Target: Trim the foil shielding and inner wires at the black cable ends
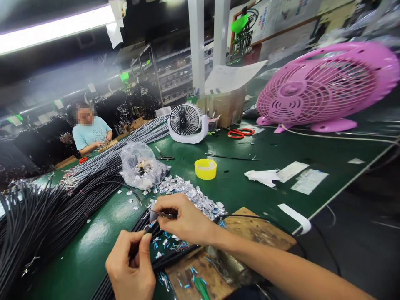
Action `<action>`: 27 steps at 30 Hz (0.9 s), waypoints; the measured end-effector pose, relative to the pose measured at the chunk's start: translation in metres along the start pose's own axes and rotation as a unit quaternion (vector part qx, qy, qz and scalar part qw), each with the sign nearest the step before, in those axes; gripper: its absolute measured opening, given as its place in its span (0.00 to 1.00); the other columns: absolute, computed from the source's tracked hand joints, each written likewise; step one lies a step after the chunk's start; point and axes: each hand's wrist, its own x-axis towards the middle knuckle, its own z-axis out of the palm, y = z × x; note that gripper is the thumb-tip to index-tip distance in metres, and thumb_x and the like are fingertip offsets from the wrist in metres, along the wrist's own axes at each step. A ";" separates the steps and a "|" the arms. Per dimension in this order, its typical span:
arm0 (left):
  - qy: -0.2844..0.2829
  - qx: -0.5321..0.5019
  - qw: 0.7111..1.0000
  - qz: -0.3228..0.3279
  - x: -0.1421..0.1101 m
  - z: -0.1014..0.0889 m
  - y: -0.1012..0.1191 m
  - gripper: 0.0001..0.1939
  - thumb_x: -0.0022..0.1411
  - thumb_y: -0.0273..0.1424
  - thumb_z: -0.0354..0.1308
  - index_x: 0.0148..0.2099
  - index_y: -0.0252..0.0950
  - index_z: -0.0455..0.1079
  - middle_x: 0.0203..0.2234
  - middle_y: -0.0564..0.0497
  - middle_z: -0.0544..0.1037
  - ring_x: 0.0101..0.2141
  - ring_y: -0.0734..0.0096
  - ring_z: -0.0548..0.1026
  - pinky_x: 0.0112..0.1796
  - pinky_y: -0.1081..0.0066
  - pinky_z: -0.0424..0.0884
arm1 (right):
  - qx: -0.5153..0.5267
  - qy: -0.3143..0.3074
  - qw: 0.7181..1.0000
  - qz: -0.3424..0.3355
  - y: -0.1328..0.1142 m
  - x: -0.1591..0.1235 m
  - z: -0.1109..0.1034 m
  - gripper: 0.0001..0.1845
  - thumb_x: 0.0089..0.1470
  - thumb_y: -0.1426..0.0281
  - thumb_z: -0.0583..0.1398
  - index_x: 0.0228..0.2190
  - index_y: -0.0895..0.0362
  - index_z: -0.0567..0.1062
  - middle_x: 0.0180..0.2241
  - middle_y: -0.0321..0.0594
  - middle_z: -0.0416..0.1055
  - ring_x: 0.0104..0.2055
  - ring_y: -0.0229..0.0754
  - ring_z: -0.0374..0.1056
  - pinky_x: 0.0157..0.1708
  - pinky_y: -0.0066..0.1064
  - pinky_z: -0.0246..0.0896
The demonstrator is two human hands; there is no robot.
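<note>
My left hand [131, 266] is closed in a pinch around the stripped end of a thin black cable [149, 228], low at the front of the green table [243, 187]. My right hand [184, 218] is closed on a small dark metal tool [162, 214] whose tip points left toward the cable end. Beneath both hands lie cut bits of blue wire sleeve [170, 243] and a bundle of black cables [146, 266]. A pile of silver foil scraps [193, 196] lies just behind my right hand.
Thick bundles of black and grey cables [46, 208] cover the left. A clear bag [140, 166], yellow dish [205, 168], white fan [186, 123], pink fan [325, 89], red scissors [239, 133] and a cardboard box [223, 106] stand behind. A wooden board [256, 231] lies front right. Another person [90, 131] works far left.
</note>
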 end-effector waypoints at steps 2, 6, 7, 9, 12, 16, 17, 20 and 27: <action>-0.007 -0.008 1.000 -0.001 0.002 -0.002 -0.002 0.11 0.56 0.34 0.55 0.23 0.37 0.68 0.15 0.54 0.68 0.16 0.76 0.63 0.17 0.77 0.58 | 0.013 0.024 1.000 0.003 -0.001 0.001 0.000 0.08 0.42 0.79 0.54 0.21 0.62 0.74 0.19 0.34 0.67 0.21 0.32 0.59 0.20 0.22 0.52; -0.025 -0.038 0.999 -0.018 0.006 -0.005 -0.001 0.14 0.57 0.34 0.53 0.22 0.36 0.68 0.15 0.53 0.68 0.18 0.74 0.66 0.20 0.76 0.61 | 0.039 0.071 0.997 -0.011 -0.004 0.002 -0.001 0.07 0.47 0.74 0.57 0.27 0.61 0.76 0.24 0.37 0.71 0.24 0.34 0.63 0.23 0.23 0.57; -0.029 -0.043 0.998 -0.023 0.006 -0.005 0.000 0.15 0.58 0.35 0.52 0.22 0.36 0.67 0.16 0.53 0.68 0.19 0.74 0.67 0.22 0.76 0.61 | 0.039 0.059 0.997 -0.024 -0.004 0.002 -0.001 0.07 0.48 0.72 0.58 0.27 0.61 0.76 0.24 0.38 0.71 0.24 0.34 0.63 0.23 0.24 0.57; -0.035 -0.051 0.998 -0.029 0.006 -0.006 0.001 0.17 0.59 0.36 0.51 0.21 0.35 0.66 0.15 0.53 0.68 0.19 0.73 0.67 0.22 0.76 0.61 | 0.033 0.022 0.997 -0.059 -0.005 0.002 -0.002 0.08 0.51 0.71 0.58 0.27 0.62 0.76 0.22 0.37 0.70 0.23 0.33 0.62 0.24 0.24 0.57; -0.041 -0.063 0.996 -0.042 0.007 -0.007 0.002 0.19 0.60 0.38 0.49 0.20 0.35 0.66 0.14 0.52 0.67 0.19 0.73 0.67 0.22 0.75 0.62 | 0.027 -0.009 0.993 -0.114 -0.004 0.001 -0.002 0.10 0.54 0.70 0.57 0.26 0.62 0.75 0.22 0.37 0.69 0.22 0.32 0.61 0.23 0.24 0.57; -0.042 -0.070 0.995 -0.058 0.006 -0.007 0.001 0.19 0.60 0.39 0.50 0.20 0.35 0.67 0.15 0.52 0.68 0.19 0.73 0.67 0.22 0.75 0.62 | 0.023 0.000 0.989 -0.146 0.000 0.000 -0.002 0.10 0.55 0.70 0.56 0.26 0.62 0.74 0.22 0.38 0.68 0.23 0.33 0.60 0.23 0.24 0.57; -0.041 -0.071 0.995 -0.061 0.006 -0.007 0.000 0.19 0.59 0.40 0.51 0.20 0.35 0.67 0.15 0.52 0.68 0.19 0.73 0.67 0.22 0.75 0.62 | 0.020 0.001 0.988 -0.152 0.000 0.000 -0.002 0.10 0.55 0.71 0.56 0.26 0.62 0.73 0.22 0.38 0.68 0.23 0.34 0.61 0.23 0.25 0.57; -0.040 -0.074 0.994 -0.069 0.006 -0.007 0.001 0.19 0.59 0.41 0.51 0.21 0.35 0.67 0.15 0.52 0.69 0.19 0.73 0.67 0.21 0.75 0.62 | 0.006 0.005 0.985 -0.170 0.001 -0.001 -0.001 0.09 0.55 0.73 0.55 0.25 0.61 0.72 0.22 0.38 0.67 0.24 0.35 0.61 0.24 0.26 0.57; -0.037 -0.069 0.994 -0.080 0.005 -0.005 0.002 0.18 0.58 0.40 0.51 0.21 0.35 0.68 0.15 0.52 0.69 0.18 0.72 0.67 0.20 0.76 0.62 | -0.022 0.009 0.985 -0.169 -0.001 -0.002 -0.001 0.07 0.52 0.74 0.55 0.24 0.60 0.71 0.21 0.37 0.65 0.22 0.34 0.58 0.22 0.26 0.54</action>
